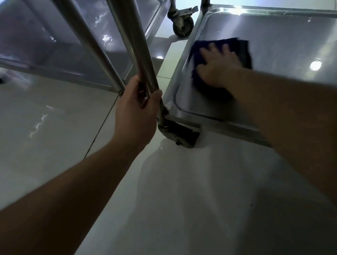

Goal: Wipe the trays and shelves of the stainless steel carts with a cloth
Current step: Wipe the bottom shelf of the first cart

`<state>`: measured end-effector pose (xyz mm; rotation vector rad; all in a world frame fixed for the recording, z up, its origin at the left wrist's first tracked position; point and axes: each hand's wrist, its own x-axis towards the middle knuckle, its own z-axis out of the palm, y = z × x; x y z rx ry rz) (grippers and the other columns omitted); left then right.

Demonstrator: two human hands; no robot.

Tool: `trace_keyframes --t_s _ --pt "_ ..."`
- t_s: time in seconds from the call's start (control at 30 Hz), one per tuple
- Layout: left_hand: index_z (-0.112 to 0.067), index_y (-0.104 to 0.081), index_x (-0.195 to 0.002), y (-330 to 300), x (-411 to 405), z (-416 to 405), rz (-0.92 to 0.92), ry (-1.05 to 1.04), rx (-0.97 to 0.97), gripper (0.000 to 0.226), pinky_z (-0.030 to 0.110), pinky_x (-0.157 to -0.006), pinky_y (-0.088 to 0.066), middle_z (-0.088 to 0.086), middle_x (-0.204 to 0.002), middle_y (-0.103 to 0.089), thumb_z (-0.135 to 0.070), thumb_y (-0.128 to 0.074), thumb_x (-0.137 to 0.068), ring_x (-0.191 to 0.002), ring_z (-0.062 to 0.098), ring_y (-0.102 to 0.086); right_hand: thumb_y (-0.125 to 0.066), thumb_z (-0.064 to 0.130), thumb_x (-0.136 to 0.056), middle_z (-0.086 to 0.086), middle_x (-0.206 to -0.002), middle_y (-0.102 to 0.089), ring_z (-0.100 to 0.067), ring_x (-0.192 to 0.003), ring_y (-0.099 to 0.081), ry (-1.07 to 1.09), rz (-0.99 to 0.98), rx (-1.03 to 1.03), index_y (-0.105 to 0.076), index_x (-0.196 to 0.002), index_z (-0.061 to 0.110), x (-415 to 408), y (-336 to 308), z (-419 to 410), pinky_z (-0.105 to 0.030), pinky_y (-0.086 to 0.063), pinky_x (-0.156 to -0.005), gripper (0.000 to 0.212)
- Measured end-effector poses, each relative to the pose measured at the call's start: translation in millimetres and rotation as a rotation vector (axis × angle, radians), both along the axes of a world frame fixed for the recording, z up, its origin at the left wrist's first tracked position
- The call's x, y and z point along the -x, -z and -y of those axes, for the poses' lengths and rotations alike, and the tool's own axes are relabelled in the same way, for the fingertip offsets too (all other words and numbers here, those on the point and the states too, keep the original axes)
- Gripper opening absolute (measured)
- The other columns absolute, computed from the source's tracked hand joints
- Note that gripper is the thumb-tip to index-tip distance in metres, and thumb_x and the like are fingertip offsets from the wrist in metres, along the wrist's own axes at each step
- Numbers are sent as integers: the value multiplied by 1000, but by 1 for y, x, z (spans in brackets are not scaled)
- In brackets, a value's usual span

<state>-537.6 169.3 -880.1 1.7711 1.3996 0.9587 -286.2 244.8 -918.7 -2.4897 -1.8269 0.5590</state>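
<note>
A dark blue cloth (242, 48) lies flat on the bottom tray (291, 39) of the stainless steel cart on the right, near the tray's left rim. My right hand (218, 65) presses down on the cloth with its fingers spread and straight. My left hand (136, 110) grips the cart's upright corner post (135, 48), fingers and thumb curled round it just above the wheel bracket. Most of the cloth is hidden under my right hand.
A second steel cart's low tray (62, 34) stands at the upper left, close beside the first. A caster wheel (182, 26) sits between them at the back, and a wheel bracket (179, 134) is under the gripped post. Glossy white floor tiles (171, 209) lie below.
</note>
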Motion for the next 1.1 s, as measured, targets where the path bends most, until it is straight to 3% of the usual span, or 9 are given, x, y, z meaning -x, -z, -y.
trace_keyframes --t_s 0.13,0.23,0.33,0.53,0.63,0.83,0.93,1.1 --pt "-22 -60 -124 0 0 0 -3 -1 1 24 13 -87 -55 -16 -100 -66 -20 -64 -101 -102 -2 -65 -24 53 -101 -2 -173 7 -37 -158 10 351 -9 27 -5 -166 27 -69 1 20 -52 3 -127 72" --pt "-23 -59 -125 1 0 1 -25 0 0 24 6 -82 -51 -15 -101 -66 -20 -63 -101 -100 -5 -64 -21 49 -103 0 -174 6 -36 -158 11 397 4 -9 -5 -166 25 -63 6 26 -51 4 -127 70" --pt "-21 -58 -128 1 0 3 -47 -4 -2 27 2 -79 -48 -18 -101 -64 -20 -62 -101 -98 -13 -62 -23 50 -102 4 -173 5 -34 -158 10 268 2 -37 -5 -166 26 -27 8 16 -51 4 -127 70" --pt "-23 -57 -129 -1 0 4 -98 -14 -3 28 1 -77 -47 -21 -102 -64 -21 -61 -102 -97 -19 -59 -24 47 -104 6 -174 -1 -35 -159 6 -271 -15 -92 -12 -164 35 81 10 16 -53 0 -127 62" --pt "-23 -56 -132 -2 1 6 -116 -13 4 30 -5 -75 -42 -22 -104 -62 -22 -60 -102 -96 -24 -56 -22 46 -107 3 -174 -1 -33 -159 8 -326 -25 -116 -12 -164 32 90 14 40 -54 1 -128 59" --pt "-20 -60 -125 -3 -1 7 -157 -36 -33 24 -5 -71 -41 -19 -99 -64 -20 -62 -101 -87 -22 -58 -21 50 -105 -3 -174 -1 -35 -159 5 55 -14 -137 -8 -165 30 31 15 97 -54 2 -127 65" --pt "-19 -61 -121 -3 -1 7 -157 -50 -45 20 -3 -69 -42 -13 -98 -67 -20 -63 -101 -84 -18 -60 -20 52 -105 -1 -174 -2 -33 -159 2 207 36 -136 -8 -165 31 -11 16 159 -53 -1 -128 66" --pt "-13 -61 -123 -2 -4 10 -155 -70 -53 22 -5 -68 -40 -10 -103 -65 -18 -62 -102 -82 -25 -57 -22 53 -106 -1 -174 -2 -34 -159 -1 447 86 -58 -7 -165 30 -57 8 260 -54 -5 -128 65"
